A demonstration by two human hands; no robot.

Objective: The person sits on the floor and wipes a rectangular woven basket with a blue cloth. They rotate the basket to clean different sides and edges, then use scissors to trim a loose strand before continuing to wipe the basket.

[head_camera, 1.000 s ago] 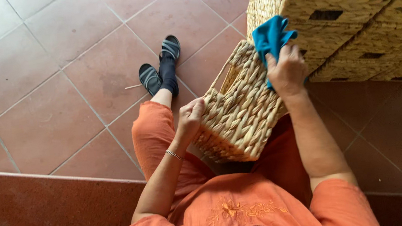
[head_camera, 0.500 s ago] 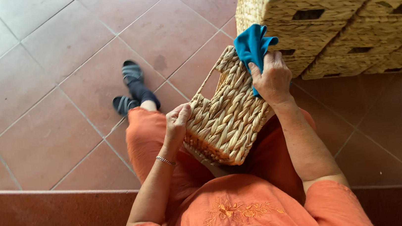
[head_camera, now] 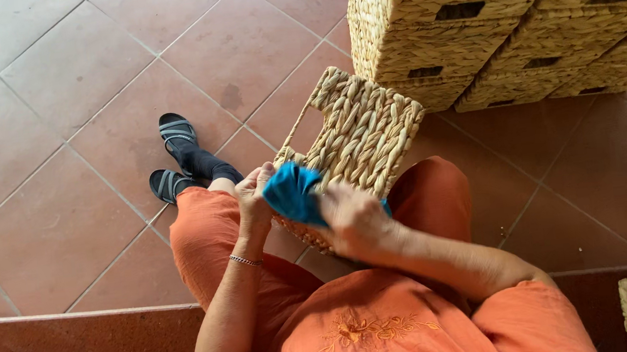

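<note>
Cloth moved down the basket's side.
Right hand, clenched on blue cloth, now wipes near left hand, which grips woven basket.

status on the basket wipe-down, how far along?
Done: cannot tell; no wiped patch on the weave stands out. In hand: the right hand presses a blue cloth on the near end of the woven basket on the lap, and the left hand steadies that end. Left: the stacked woven baskets on the floor sit untouched.
</note>
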